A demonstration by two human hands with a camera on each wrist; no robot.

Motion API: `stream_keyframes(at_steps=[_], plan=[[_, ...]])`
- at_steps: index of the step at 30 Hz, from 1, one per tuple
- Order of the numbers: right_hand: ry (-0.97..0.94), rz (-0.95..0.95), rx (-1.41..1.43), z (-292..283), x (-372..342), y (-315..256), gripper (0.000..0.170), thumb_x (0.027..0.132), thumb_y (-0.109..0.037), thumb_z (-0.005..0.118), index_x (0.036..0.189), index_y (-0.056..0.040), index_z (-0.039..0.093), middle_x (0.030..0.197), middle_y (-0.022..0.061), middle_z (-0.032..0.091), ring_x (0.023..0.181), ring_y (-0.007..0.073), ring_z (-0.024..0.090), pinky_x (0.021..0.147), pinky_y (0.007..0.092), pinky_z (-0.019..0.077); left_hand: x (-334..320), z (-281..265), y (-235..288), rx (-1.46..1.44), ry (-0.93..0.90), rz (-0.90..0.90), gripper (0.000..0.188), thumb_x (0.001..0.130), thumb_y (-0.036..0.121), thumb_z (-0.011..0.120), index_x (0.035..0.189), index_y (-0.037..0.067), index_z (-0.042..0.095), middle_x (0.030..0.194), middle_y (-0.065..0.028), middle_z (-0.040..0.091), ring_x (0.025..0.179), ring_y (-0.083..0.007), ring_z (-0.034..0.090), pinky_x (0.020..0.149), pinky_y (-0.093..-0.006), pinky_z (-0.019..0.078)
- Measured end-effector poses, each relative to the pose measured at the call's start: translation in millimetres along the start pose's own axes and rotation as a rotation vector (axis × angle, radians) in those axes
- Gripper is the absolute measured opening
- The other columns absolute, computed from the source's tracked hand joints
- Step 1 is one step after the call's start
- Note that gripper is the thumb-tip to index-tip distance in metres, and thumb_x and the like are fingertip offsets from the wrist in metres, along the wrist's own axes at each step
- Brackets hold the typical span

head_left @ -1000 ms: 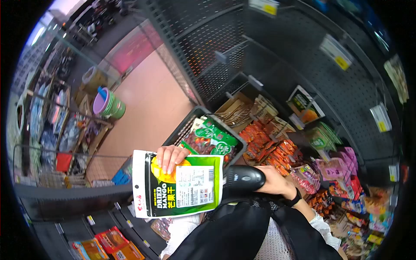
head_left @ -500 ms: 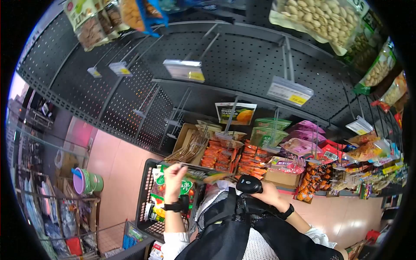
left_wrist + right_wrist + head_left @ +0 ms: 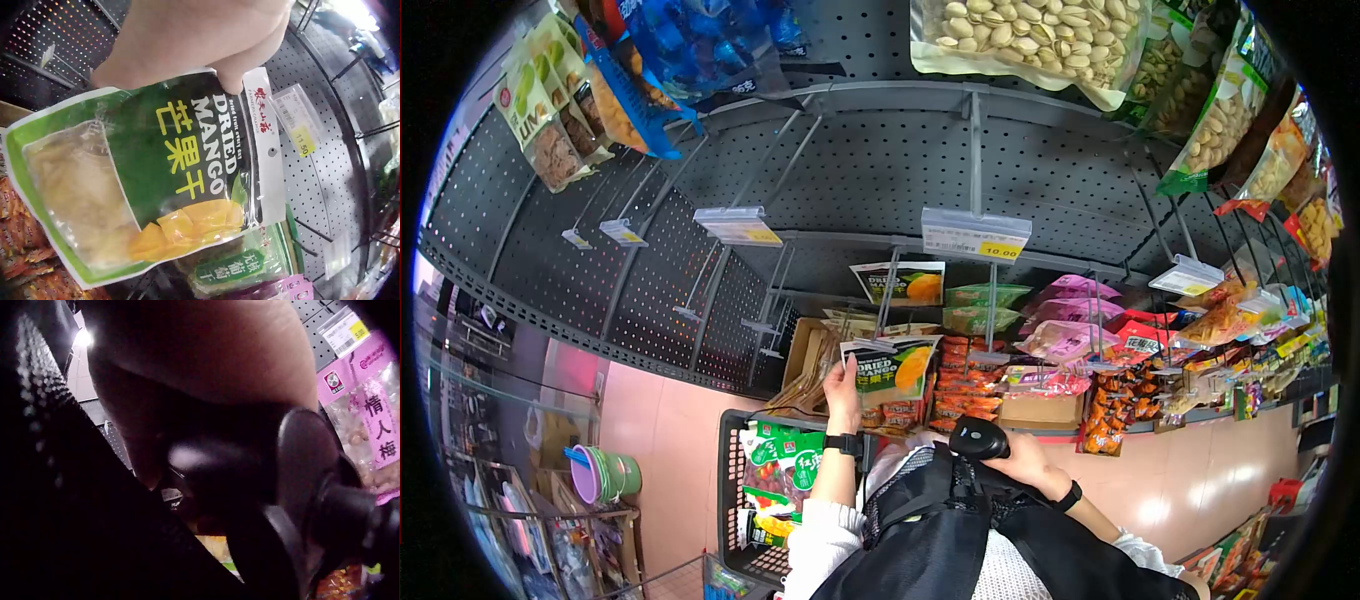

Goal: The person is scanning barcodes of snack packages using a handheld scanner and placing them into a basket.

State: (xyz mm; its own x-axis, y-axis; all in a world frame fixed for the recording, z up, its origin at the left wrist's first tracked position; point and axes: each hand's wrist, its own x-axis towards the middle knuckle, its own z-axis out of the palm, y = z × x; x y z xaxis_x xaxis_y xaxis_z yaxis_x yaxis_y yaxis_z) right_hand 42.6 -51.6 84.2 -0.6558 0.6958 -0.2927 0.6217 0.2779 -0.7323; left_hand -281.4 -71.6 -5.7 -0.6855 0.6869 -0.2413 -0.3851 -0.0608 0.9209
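Observation:
My left hand (image 3: 843, 388) grips a dried mango bag (image 3: 892, 368) by its edge. In the left wrist view the thumb lies over the front of the bag (image 3: 169, 162), near its white header with the hang hole. Just beyond that header is a price tag (image 3: 303, 134) reading 11.50. Another dried mango bag (image 3: 915, 284) hangs on the rack behind. Close to my body, my right hand (image 3: 1030, 460) holds a black handheld scanner (image 3: 978, 437). Its dark body (image 3: 225, 462) fills much of the right wrist view, partly covered by the hand.
A black basket (image 3: 728, 480) with several snack bags stands to the left. Green bags (image 3: 985, 308), pink bags (image 3: 1065, 325) and orange-red packets (image 3: 965, 380) line the rack. Metal hooks with price tags (image 3: 977, 235) jut out above. A purple-green bucket (image 3: 605, 474) stands farther left.
The mango bag was beside the scanner with its barcode side up. My left hand has carried it to the rack, front now showing. The view has swung right; the right hand still holds the scanner.

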Motion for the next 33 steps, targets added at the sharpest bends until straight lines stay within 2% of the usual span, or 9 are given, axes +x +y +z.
stream_keyframes(at_steps=[2,9,14,18,21,24,29,31,33], plan=[[0.015,-0.004,0.01,-2.3,-0.5,-1.5,0.056,0.069,-0.033,0.067,0.117,-0.0084,0.052,0.095,0.0196,0.062,0.089,0.0366,0.059,0.076,0.0418,0.0484,10.5,-3.3,-3.7,-0.056,-0.047,0.013,0.02,0.089,0.019,0.056,0.092,0.001,0.063,0.084,-0.0001,0.064,0.071,-0.0051,0.054,0.067,-0.0208,0.0424],[0.013,0.029,0.043,-1.1,1.5,-2.0,0.057,0.068,-0.032,0.067,0.117,-0.0085,0.052,0.094,0.0185,0.062,0.087,0.0359,0.06,0.076,0.042,0.0486,17.0,7.0,6.5,-0.036,0.008,0.095,0.021,0.089,0.02,0.056,0.094,0.001,0.062,0.088,0.0005,0.063,0.077,-0.0057,0.054,0.073,-0.0217,0.041],[0.021,0.049,0.027,0.9,-0.9,2.5,0.05,0.067,-0.031,0.068,0.109,-0.0062,0.056,0.089,0.0176,0.063,0.083,0.0351,0.061,0.074,0.041,0.0488,27.3,3.9,-5.3,-0.116,-0.005,0.028,0.02,0.09,0.019,0.054,0.095,0.001,0.062,0.088,0.0005,0.063,0.077,-0.0058,0.053,0.074,-0.0224,0.041],[0.082,0.05,0.066,-3.9,-3.1,-6.4,0.045,0.067,-0.029,0.068,0.104,-0.0048,0.058,0.087,0.0181,0.063,0.083,0.0344,0.061,0.074,0.0399,0.0485,32.9,4.1,-6.0,-0.113,0.024,-0.009,0.015,0.091,0.018,0.052,0.088,0.005,0.061,0.085,0.0,0.063,0.077,-0.0082,0.056,0.074,-0.0247,0.0418],[0.118,0.03,0.072,3.7,-4.6,-0.2,0.046,0.067,-0.027,0.068,0.106,-0.005,0.058,0.091,0.0188,0.062,0.086,0.034,0.06,0.075,0.0393,0.0483,36.7,1.8,-7.9,-0.077,0.023,-0.019,0.017,0.091,0.019,0.052,0.086,0.006,0.061,0.083,-0.0001,0.062,0.075,-0.0079,0.056,0.071,-0.0252,0.0424],[0.085,0.069,0.064,3.9,-6.5,-2.1,0.047,0.067,-0.027,0.068,0.108,-0.0056,0.058,0.094,0.0191,0.062,0.088,0.0335,0.06,0.077,0.0386,0.048,38.5,7.1,-4.4,-0.097,-0.014,-0.031,0.02,0.09,0.019,0.054,0.095,0.001,0.062,0.092,-0.0013,0.062,0.083,-0.0064,0.053,0.076,-0.0235,0.0396],[0.093,0.073,0.103,6.8,-6.8,-8.6,0.048,0.068,-0.028,0.068,0.109,-0.0049,0.057,0.095,0.0187,0.062,0.089,0.0333,0.06,0.078,0.0381,0.0479,58.4,25.8,-1.5,-0.049,0.04,-0.049,0.019,0.089,0.02,0.056,0.087,0.002,0.062,0.085,0.0009,0.06,0.079,-0.007,0.05,0.073,-0.0243,0.0392],[0.082,0.071,0.08,9.8,-6.4,-8.7,0.048,0.068,-0.028,0.068,0.109,-0.0043,0.057,0.095,0.0187,0.062,0.09,0.0333,0.06,0.078,0.038,0.0479,51.2,49.1,23.8,-0.169,0.021,-0.105,0.02,0.088,0.022,0.058,0.087,0.002,0.062,0.083,0.0013,0.06,0.075,-0.0067,0.049,0.071,-0.0247,0.0384],[0.025,0.094,0.057,13.3,-2.6,-7.5,0.047,0.069,-0.028,0.068,0.107,-0.0032,0.057,0.095,0.0187,0.062,0.09,0.033,0.06,0.078,0.0373,0.048,74.7,41.2,0.5,-0.104,-0.023,-0.06,0.021,0.089,0.022,0.056,0.095,0.003,0.061,0.091,-0.0009,0.061,0.084,-0.009,0.053,0.077,-0.026,0.0407]])
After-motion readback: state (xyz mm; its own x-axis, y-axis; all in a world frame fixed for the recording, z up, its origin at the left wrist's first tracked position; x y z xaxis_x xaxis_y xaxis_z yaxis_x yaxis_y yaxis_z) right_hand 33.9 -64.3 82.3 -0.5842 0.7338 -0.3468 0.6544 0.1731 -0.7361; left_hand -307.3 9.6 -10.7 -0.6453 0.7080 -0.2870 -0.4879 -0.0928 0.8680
